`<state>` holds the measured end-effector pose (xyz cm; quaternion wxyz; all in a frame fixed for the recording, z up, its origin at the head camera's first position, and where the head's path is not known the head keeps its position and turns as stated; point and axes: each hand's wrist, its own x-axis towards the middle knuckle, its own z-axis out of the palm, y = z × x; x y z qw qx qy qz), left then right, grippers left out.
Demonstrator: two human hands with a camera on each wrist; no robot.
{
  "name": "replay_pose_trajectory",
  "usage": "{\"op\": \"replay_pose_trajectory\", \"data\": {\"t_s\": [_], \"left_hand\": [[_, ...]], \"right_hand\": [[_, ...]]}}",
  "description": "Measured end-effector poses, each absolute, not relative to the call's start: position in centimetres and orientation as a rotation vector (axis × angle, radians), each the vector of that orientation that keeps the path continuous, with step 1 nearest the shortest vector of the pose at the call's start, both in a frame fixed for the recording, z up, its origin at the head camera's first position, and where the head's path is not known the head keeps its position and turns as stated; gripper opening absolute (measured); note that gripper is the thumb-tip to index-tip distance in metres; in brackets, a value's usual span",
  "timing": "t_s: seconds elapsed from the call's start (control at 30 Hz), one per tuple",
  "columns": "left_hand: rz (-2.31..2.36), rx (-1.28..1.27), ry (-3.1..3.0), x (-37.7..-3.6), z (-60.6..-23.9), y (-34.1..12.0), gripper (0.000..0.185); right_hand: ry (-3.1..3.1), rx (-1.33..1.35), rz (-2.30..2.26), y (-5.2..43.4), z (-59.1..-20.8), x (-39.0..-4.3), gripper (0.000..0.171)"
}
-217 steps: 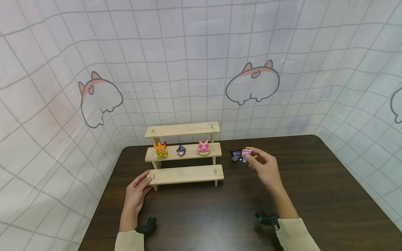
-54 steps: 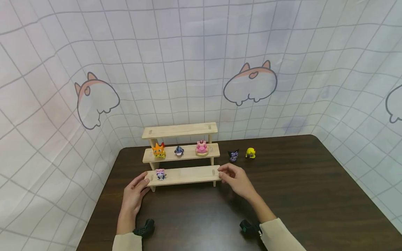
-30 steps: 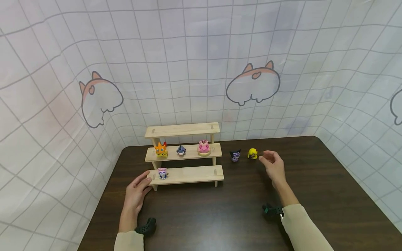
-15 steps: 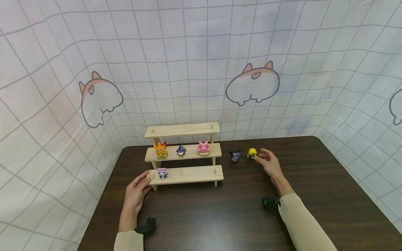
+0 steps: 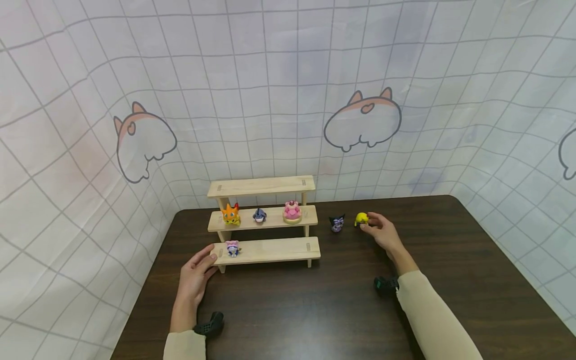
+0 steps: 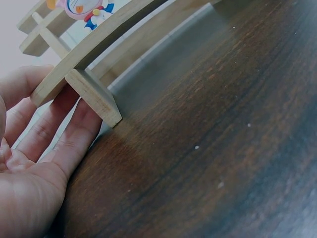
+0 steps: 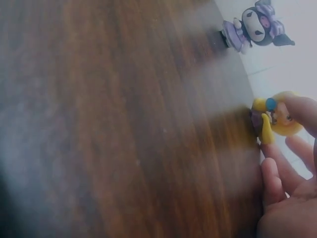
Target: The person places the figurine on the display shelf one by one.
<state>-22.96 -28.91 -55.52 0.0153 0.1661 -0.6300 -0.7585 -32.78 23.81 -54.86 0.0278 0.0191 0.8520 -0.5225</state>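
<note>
My left hand [image 5: 194,277] grips the left end of the lowest step of a wooden tiered display shelf [image 5: 274,251], fingers tucked under the board. Near that end stands a small figurine with a pink hood [image 5: 232,248], partly cut off in the left wrist view. On the table right of the shelf, my right hand [image 5: 382,232] pinches a yellow-haired figurine [image 5: 361,219]. In the right wrist view the thumb [image 7: 303,111] overlaps its head and another finger lies at its other side. A black-and-purple figurine [image 5: 336,223] stands just left of it.
The middle step holds an orange-and-yellow figurine [image 5: 231,215], a small blue one [image 5: 259,215] and a pink one on a round base [image 5: 292,212]. Behind the dark wooden table [image 5: 297,310] hangs a white gridded curtain [image 5: 288,100].
The pink-hooded figurine went from my right hand onto the lowest step. My right hand touched the shelf's right end, then moved right to the yellow-haired figurine. My left hand stayed on the shelf.
</note>
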Motion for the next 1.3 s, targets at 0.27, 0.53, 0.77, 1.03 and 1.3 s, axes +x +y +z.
{"op": "replay_pose_trajectory", "data": {"t_s": [0.27,0.53,0.77,1.03,1.3], "left_hand": [[-2.345,0.515,-1.972,-23.0,-55.6,-28.9,0.052],[-2.346,0.521,-1.97,-23.0,-55.6,-28.9,0.052],[-2.35,0.525,-1.963,-23.1,-55.7,-29.0,0.053],[-2.342,0.525,-1.971,-23.1,-55.7,-29.0,0.053],[-2.338,0.549,-1.983,-23.1,-55.7,-29.1,0.052]], "right_hand": [[2.653,0.047,-1.577,23.6,-55.0,-33.6,0.063],[2.707,0.057,-1.534,23.3,-55.4,-34.3,0.058],[2.717,0.099,-1.523,22.8,-55.2,-34.0,0.056],[2.717,0.106,-1.555,22.8,-55.5,-33.6,0.058],[2.666,0.115,-1.632,22.9,-55.5,-33.2,0.059]]}}
